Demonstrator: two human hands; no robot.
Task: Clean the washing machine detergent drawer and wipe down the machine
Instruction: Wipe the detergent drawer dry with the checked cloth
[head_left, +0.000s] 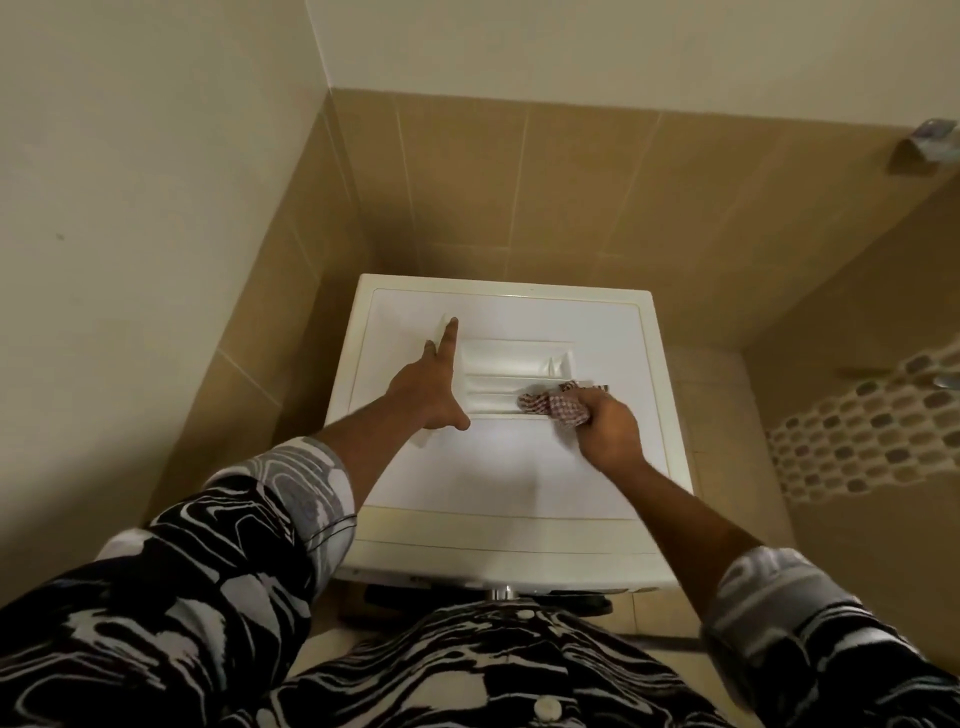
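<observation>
Two hands worked atop the washing machine (509, 467), where the drawer (511, 364) lay centred. The left hand (431, 389), opened flat, braced its nine o'clock end; the right hand (605, 426) clutched the cloth (550, 405) at its four o'clock corner. Firm strokes along each channel would suit.

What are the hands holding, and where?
A red checked cloth, its bunched end in the right hand; left hand rests on the white plastic drawer.

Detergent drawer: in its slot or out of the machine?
Out. The detergent drawer lies compartments-up on the washing machine's top; left hand rests on its end, right hand grips a checked cloth in it.
</observation>
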